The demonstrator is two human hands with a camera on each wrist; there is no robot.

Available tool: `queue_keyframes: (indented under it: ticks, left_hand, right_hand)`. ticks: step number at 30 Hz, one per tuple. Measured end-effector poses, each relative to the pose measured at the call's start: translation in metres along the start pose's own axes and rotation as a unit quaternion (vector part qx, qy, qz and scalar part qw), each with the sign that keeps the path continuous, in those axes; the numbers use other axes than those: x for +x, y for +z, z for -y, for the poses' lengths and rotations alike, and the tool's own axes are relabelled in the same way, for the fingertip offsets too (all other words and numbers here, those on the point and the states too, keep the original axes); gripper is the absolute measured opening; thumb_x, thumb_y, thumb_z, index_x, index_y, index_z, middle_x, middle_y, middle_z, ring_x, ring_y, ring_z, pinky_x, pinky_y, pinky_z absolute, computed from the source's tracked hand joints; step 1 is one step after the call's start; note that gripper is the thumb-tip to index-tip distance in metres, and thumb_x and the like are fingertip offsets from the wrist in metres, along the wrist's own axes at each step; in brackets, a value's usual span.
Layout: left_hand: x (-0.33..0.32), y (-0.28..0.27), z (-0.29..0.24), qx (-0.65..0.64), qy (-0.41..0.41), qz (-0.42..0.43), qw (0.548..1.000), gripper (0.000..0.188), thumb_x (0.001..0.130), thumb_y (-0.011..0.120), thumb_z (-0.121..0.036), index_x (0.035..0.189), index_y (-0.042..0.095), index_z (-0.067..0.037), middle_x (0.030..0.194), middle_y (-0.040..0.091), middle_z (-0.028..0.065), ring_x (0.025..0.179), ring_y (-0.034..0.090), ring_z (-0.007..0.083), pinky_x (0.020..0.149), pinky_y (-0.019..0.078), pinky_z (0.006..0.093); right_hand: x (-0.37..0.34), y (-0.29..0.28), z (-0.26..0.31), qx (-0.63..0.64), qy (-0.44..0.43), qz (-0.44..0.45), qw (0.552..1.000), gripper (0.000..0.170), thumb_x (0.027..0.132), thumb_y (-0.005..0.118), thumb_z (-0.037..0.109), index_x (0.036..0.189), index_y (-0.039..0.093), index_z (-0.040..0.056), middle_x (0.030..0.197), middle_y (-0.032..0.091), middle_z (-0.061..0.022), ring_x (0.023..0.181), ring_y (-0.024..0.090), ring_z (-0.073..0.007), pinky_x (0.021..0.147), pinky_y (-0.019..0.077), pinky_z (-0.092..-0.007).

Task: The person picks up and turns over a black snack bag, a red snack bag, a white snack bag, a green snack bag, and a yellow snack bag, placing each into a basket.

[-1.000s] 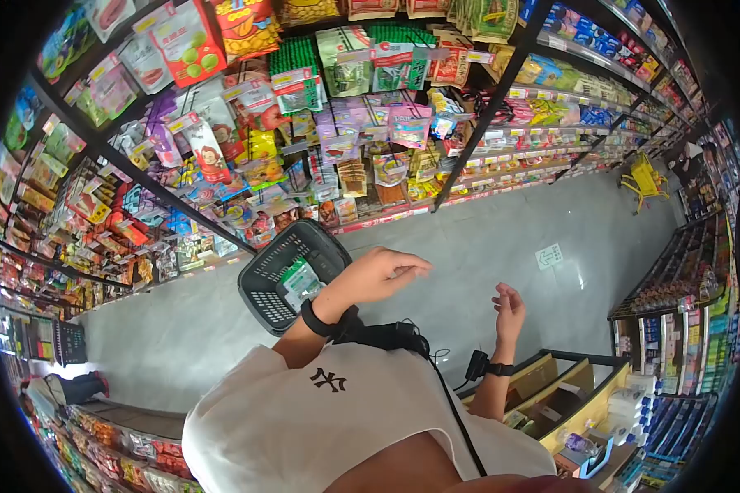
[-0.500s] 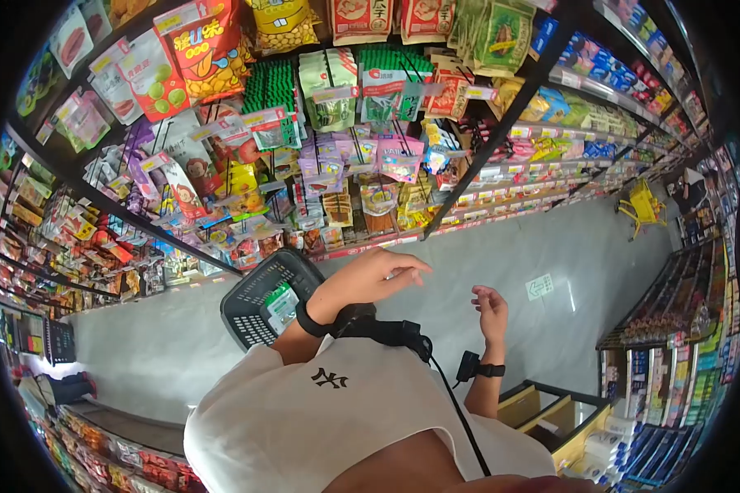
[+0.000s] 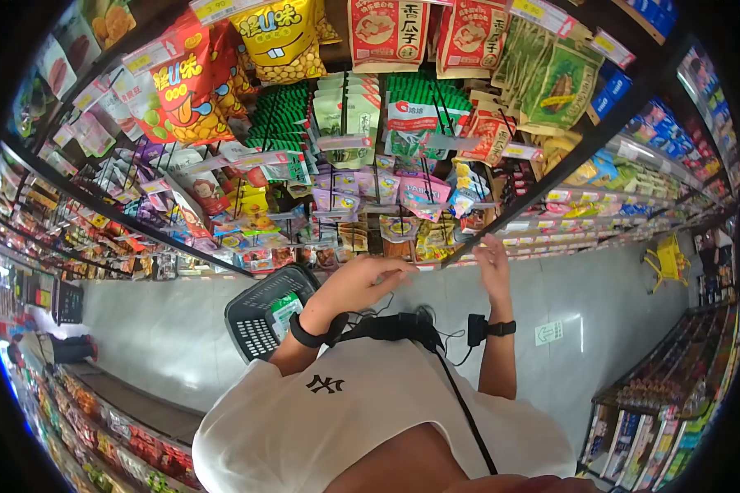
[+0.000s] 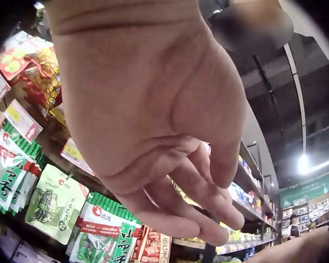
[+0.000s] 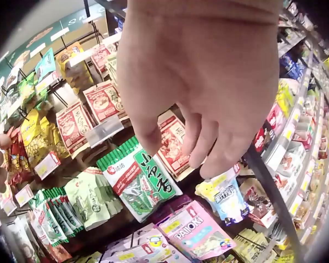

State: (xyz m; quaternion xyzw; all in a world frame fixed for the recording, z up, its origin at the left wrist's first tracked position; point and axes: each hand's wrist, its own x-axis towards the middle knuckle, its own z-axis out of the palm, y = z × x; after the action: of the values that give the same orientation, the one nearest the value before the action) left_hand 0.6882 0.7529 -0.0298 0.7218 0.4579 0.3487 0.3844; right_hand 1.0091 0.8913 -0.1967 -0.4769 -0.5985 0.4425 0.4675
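Loosely bent and empty, the left hand [image 3: 360,283] is held in front of the body beside a dark basket [image 3: 240,316] with a green and white packet [image 3: 285,311] inside. Whether the basket hangs from that arm, I cannot tell. In the left wrist view the left hand [image 4: 153,115] shows its palm side, fingers relaxed. The right hand [image 3: 493,271] is raised toward the rack, fingers up and holding nothing. In the right wrist view the right hand [image 5: 200,82] appears over a green and white packet [image 5: 140,178] and a red packet [image 5: 174,145], contact unclear.
Hanging snack packets fill the rack, with yellow [image 3: 281,41] and red [image 3: 386,33] bags on top. A dark rack post [image 3: 584,160] slants down on the right. A yellow cart [image 3: 668,263] stands at the far right; a person's legs [image 3: 72,348] show at far left.
The right hand has risen toward the rack. The head view has shifted, so the rack's upper bags look larger and lower. The left hand keeps about the same pose.
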Motion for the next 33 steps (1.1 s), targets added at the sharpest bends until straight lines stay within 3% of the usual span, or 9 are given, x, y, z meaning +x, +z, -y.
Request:
queue_keyframes:
  ticks: [7,8,10,12,13,14,17,26,33]
  left_hand:
    - [0.040,0.018,-0.017,0.003,-0.094,-0.117,0.989,0.026,0.098,0.061,-0.010,0.122,0.072,-0.007,0.099,0.076,0.0146,0.087,0.075,0.0315,0.078,0.0572,0.0390]
    - [0.046,0.024,-0.019,0.006,-0.104,-0.134,0.985,0.026,0.098,0.061,-0.010,0.122,0.071,-0.007,0.099,0.076,0.0150,0.087,0.075,0.0316,0.078,0.0572,0.0392]
    - [0.056,0.034,-0.023,0.021,-0.126,-0.156,0.980,0.026,0.098,0.061,-0.009,0.122,0.071,-0.006,0.099,0.076,0.0156,0.088,0.075,0.0318,0.078,0.0571,0.0394]
    - [0.066,0.045,-0.026,0.043,-0.145,-0.163,0.975,0.027,0.098,0.061,-0.008,0.123,0.071,-0.006,0.099,0.076,0.0160,0.088,0.075,0.0318,0.079,0.0570,0.0393]
    - [0.070,0.050,-0.027,0.037,-0.149,-0.173,0.973,0.028,0.098,0.061,-0.008,0.124,0.070,-0.006,0.099,0.076,0.0161,0.088,0.075,0.0321,0.079,0.0569,0.0391]
    - [0.072,0.056,-0.028,0.029,-0.153,-0.183,0.971,0.028,0.098,0.061,-0.008,0.124,0.070,-0.006,0.099,0.076,0.0163,0.089,0.075,0.0323,0.080,0.0568,0.0389]
    - [0.077,0.071,-0.034,0.021,-0.187,-0.204,0.961,0.029,0.097,0.060,-0.007,0.125,0.069,-0.005,0.098,0.077,0.0161,0.090,0.074,0.0333,0.081,0.0566,0.0386]
    - [0.056,0.105,-0.048,0.028,-0.228,-0.284,0.931,0.026,0.101,0.061,-0.011,0.124,0.070,-0.003,0.098,0.076,0.0172,0.089,0.076,0.0309,0.080,0.0565,0.0390]
    - [0.000,0.119,-0.072,0.052,-0.227,-0.301,0.925,0.026,0.101,0.060,-0.011,0.123,0.070,-0.003,0.100,0.077,0.0157,0.089,0.075,0.0300,0.083,0.0568,0.0378]
  right_hand:
    - [0.180,0.000,-0.050,0.043,0.060,-0.047,0.996,0.076,0.089,0.082,0.021,0.146,0.039,-0.0042,0.143,0.049,-0.0208,0.125,0.055,-0.0242,0.107,0.0444,-0.0343]
    - [0.218,0.000,-0.099,0.066,0.002,-0.039,0.997,0.079,0.087,0.084,0.022,0.146,0.039,-0.0056,0.144,0.050,-0.0190,0.128,0.052,-0.0227,0.109,0.0408,-0.0339]
    - [0.252,-0.002,-0.075,0.021,-0.028,0.021,0.999,0.082,0.083,0.087,0.027,0.144,0.042,-0.0056,0.145,0.050,-0.0185,0.131,0.049,-0.0249,0.111,0.0383,-0.0379]
    - [0.266,0.011,-0.060,0.021,-0.091,-0.066,0.993,0.070,0.080,0.089,0.031,0.133,0.056,-0.0017,0.133,0.061,-0.0164,0.122,0.056,-0.0253,0.107,0.0411,-0.0396]
    - [0.275,0.011,-0.059,-0.030,-0.021,-0.058,0.998,0.056,0.082,0.089,0.032,0.122,0.064,0.0004,0.122,0.067,-0.0134,0.116,0.060,-0.0244,0.106,0.0422,-0.0400]
    - [0.283,0.012,-0.062,0.001,-0.007,-0.001,1.000,0.071,0.084,0.088,0.030,0.136,0.051,-0.0013,0.134,0.059,-0.0140,0.124,0.054,-0.0240,0.110,0.0381,-0.0378]
    - [0.316,0.010,-0.100,-0.107,0.038,0.057,0.992,0.069,0.087,0.086,0.032,0.136,0.053,-0.0028,0.137,0.059,-0.0134,0.124,0.054,-0.0211,0.108,0.0403,-0.0354]
    - [0.238,-0.007,-0.056,0.119,0.044,0.105,0.986,0.065,0.094,0.078,0.035,0.139,0.054,-0.0043,0.130,0.064,-0.0127,0.116,0.060,-0.0188,0.100,0.0464,-0.0323]
    - [0.161,-0.048,-0.045,0.149,0.045,0.098,0.983,0.062,0.095,0.078,0.035,0.139,0.055,-0.0023,0.128,0.065,-0.0107,0.113,0.061,-0.0171,0.098,0.0477,-0.0313]
